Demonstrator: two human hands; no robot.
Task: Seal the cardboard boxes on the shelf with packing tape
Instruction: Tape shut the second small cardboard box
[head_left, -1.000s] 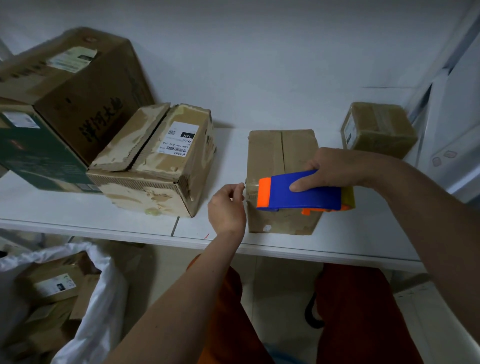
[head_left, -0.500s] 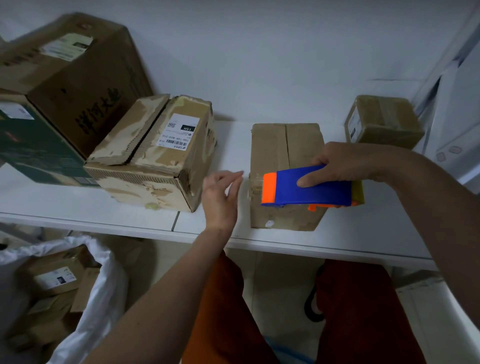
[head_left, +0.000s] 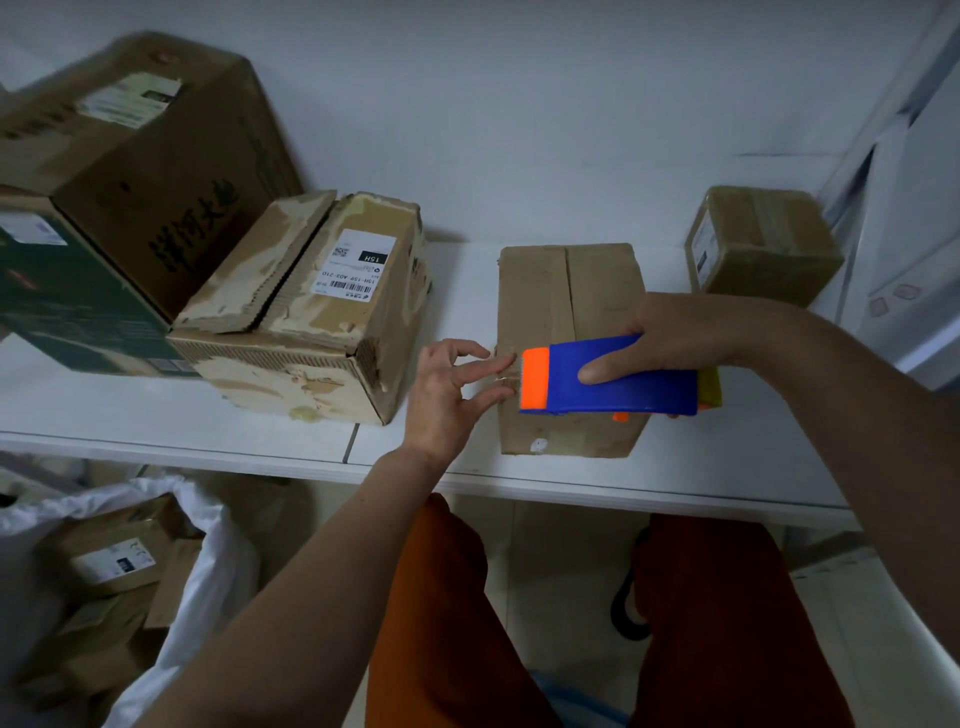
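Note:
A long cardboard box lies on the white shelf, its top seam running away from me. My right hand grips a blue and orange tape dispenser lying across the box's near end, orange nose pointing left. My left hand is at the box's left edge, its straight fingers touching the clear tape end at the dispenser's nose. A worn box with a white label sits to the left. A small taped box stands at the back right.
Two large boxes, one brown and one green, are stacked at the far left against the wall. Below the shelf at left, a white sack holds several parcels. My knees in orange trousers are under the shelf edge.
My left hand let go of its pinch near the dispenser's nose, spread open, then moved right so its fingers touch the tape end. The dispenser stays across the box.

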